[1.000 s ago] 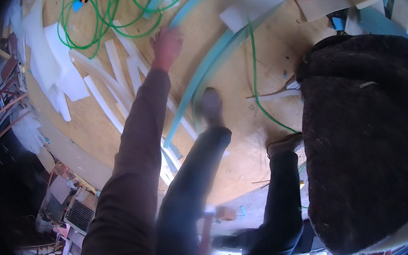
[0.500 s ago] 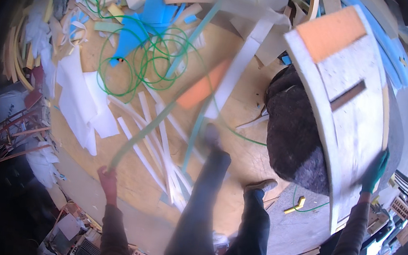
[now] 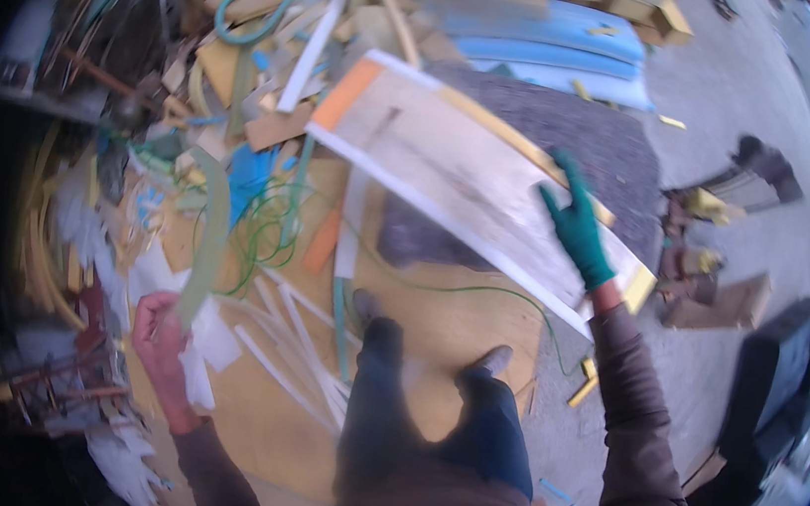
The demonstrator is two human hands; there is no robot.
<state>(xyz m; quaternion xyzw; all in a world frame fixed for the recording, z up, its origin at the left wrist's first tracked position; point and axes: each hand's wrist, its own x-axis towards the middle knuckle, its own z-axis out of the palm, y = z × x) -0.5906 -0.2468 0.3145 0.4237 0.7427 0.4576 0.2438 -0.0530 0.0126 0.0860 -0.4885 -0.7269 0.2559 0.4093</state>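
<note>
My left hand (image 3: 159, 337) is bare and pinches the lower end of a floppy green foam strip (image 3: 209, 241), which stands up and curves away from it. On my right hand (image 3: 576, 223) is a green glove; thumb and fingers are spread over the edge of a long white panel (image 3: 435, 162). Whether the palm presses on it is not clear. Foam lines the panel's edges, with an orange piece (image 3: 346, 96) at its far left end and yellow pieces along the far side. Under the panel lies a dark grey textured slab (image 3: 627, 148).
Green cord (image 3: 269, 223) loops over the tan board (image 3: 304, 441) at my feet. White strips (image 3: 299, 351) and white sheets lie left of my legs. Foam offcuts pile up at the far left, blue foam slabs (image 3: 550, 35) at the back. A yellow block (image 3: 585, 385) lies right of my foot.
My view has swung right. The panel now lies crosswise and flatter. My right hand has shifted from its right edge to over its far side; my left hand has raised the green strip.
</note>
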